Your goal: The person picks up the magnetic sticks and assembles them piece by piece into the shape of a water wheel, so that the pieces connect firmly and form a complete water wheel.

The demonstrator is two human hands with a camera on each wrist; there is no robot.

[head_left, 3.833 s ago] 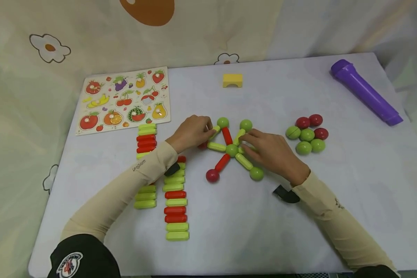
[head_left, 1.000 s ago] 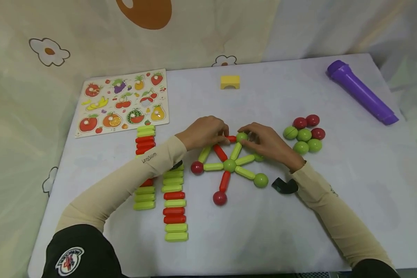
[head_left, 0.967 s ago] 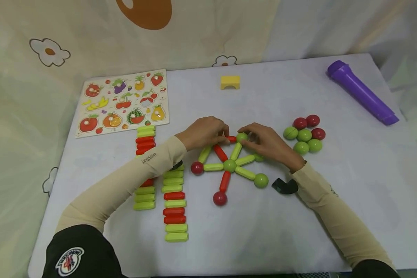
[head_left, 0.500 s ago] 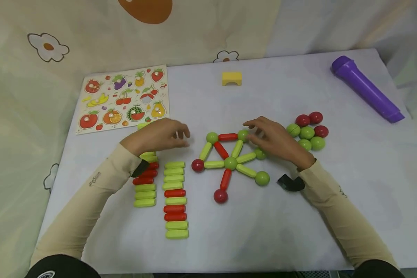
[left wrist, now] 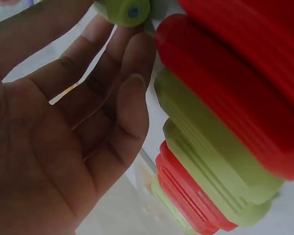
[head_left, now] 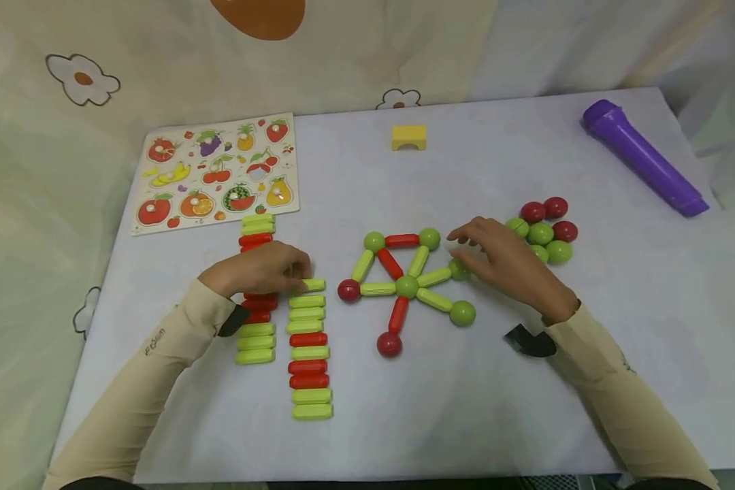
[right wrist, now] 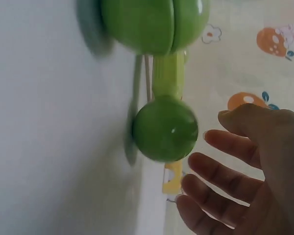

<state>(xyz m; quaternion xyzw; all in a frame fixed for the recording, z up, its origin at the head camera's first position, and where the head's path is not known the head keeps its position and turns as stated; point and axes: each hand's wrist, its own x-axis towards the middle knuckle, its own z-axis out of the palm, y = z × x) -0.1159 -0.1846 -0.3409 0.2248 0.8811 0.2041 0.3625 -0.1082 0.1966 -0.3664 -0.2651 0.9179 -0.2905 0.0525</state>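
Observation:
My left hand (head_left: 263, 269) pinches a light-green stick (head_left: 314, 284) at the top of the right-hand column of sticks; in the left wrist view, the stick's end (left wrist: 132, 12) shows at the fingertips. Red and green sticks (left wrist: 220, 93) lie beside that hand. In the middle sits a figure of balls and sticks around a green hub ball (head_left: 407, 287). Sticks link a green ball (head_left: 374, 241), another green ball (head_left: 429, 238) and a red ball (head_left: 349, 290) on its upper left. My right hand (head_left: 508, 262), fingers relaxed, is beside the figure's right-hand green ball (head_left: 459, 270), holding nothing.
A second column of sticks (head_left: 255, 342) lies partly under my left forearm. Several loose red and green balls (head_left: 540, 233) are grouped beyond my right hand. A fruit puzzle board (head_left: 214, 173), a yellow arch block (head_left: 409, 137) and a purple tube (head_left: 646, 158) lie towards the back.
A red stick now joins the figure's two upper green balls. My left hand has let go of it and moved left to the stick column. My right hand has released the ball and drawn back slightly.

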